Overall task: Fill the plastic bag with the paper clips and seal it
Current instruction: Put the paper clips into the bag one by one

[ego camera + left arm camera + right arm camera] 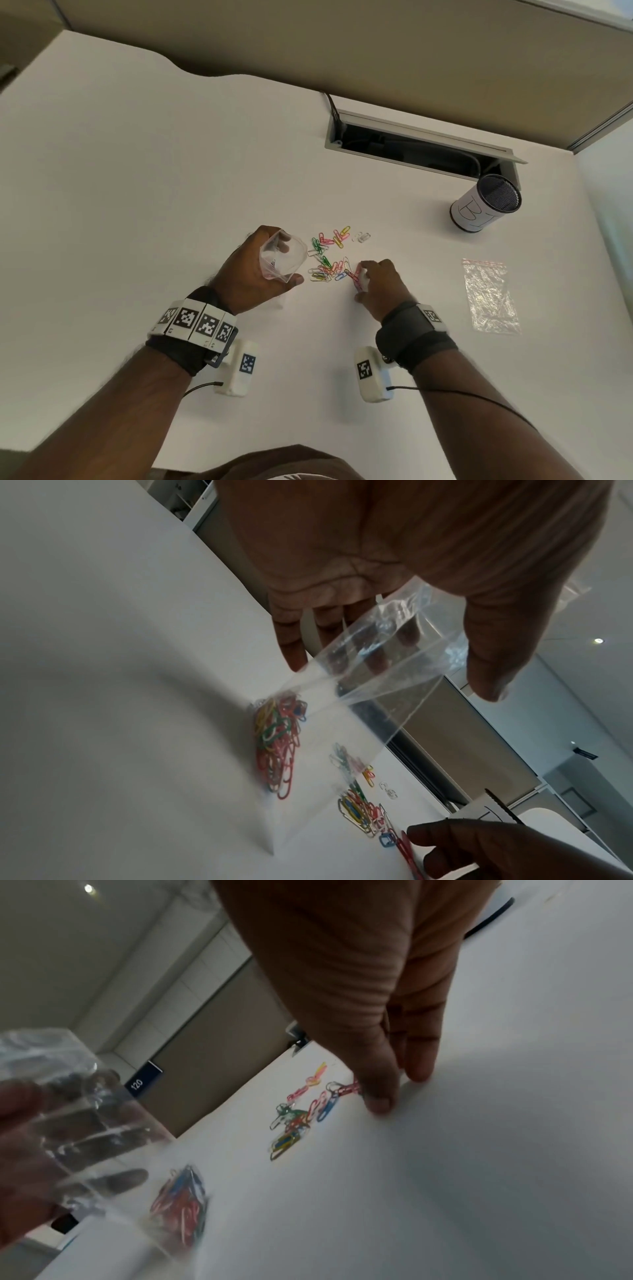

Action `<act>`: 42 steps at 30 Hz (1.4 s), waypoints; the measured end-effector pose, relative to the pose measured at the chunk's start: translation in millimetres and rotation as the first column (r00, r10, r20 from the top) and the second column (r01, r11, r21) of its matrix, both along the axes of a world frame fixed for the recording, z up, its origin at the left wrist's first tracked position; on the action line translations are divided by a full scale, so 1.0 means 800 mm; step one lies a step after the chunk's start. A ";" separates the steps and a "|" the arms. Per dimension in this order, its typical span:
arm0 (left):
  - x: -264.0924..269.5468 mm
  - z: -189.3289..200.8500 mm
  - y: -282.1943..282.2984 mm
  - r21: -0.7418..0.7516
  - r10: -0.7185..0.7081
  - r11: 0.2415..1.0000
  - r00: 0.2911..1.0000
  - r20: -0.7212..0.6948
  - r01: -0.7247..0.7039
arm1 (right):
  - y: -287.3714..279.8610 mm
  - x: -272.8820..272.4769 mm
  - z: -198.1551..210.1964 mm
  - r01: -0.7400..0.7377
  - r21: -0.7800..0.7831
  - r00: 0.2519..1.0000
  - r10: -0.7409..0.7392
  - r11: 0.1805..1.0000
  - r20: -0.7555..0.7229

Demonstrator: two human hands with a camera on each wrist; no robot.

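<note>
- My left hand (260, 265) is wrapped round the plastic bag (282, 255), thumb on one side and fingers on the other, holding its mouth spread open toward the loose paper clips (327, 255) on the white desk (137, 171).
- From the left wrist view, a clump of coloured clips (277, 742) already sits in the bag's lower end, which hangs down to the desk; so I judge the filling is partly done, with a good scatter left outside.
- My right hand (378, 286) is down on the desk at the edge of that pile farthest from the bag, thumb and fingertips closing on a red clip (349, 1089). Whether I have it pinched clear of the surface I cannot tell; it looks like contact, not yet a lift.
- The relation that counts: the bag's mouth lies across the pile from my right hand, to its left, and that hand is the nearer one to every loose clip.
- The red clip's long axis points roughly from my fingertips toward the pile, so carrying it on along that line leads to the opening.
- Two pale clips (361, 237) lie just beyond the pile, away from me.
- A second bag (489, 298) lies flat, well apart from the pile on my right-hand side.
</note>
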State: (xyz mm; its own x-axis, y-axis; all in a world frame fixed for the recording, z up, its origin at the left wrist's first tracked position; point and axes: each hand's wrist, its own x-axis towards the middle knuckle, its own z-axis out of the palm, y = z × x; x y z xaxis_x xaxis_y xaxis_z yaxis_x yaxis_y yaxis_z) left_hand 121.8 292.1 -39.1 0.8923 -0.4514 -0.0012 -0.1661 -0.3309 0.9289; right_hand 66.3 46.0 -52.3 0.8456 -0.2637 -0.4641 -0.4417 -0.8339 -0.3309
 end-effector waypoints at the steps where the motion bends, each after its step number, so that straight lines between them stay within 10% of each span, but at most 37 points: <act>1: 0.000 -0.001 0.001 0.002 0.000 1.000 1.000 0.002 0.000 | 0.002 0.004 -0.001 -0.004 -0.017 1.000 0.005 1.000 0.022; 42: -0.001 -0.003 0.001 0.000 0.016 1.000 1.000 0.012 -0.016 | 0.029 0.025 -0.006 -0.070 -0.156 0.985 0.093 0.985 0.142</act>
State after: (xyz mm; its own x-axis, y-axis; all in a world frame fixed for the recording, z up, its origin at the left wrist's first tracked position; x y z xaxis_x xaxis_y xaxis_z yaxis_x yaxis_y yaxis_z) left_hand 121.1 293.1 -41.3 0.8996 -0.4366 0.0096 -0.1717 -0.3333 0.9270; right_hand 86.7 69.5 -56.9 0.9236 -0.2482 -0.2922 -0.3256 -0.9102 -0.2560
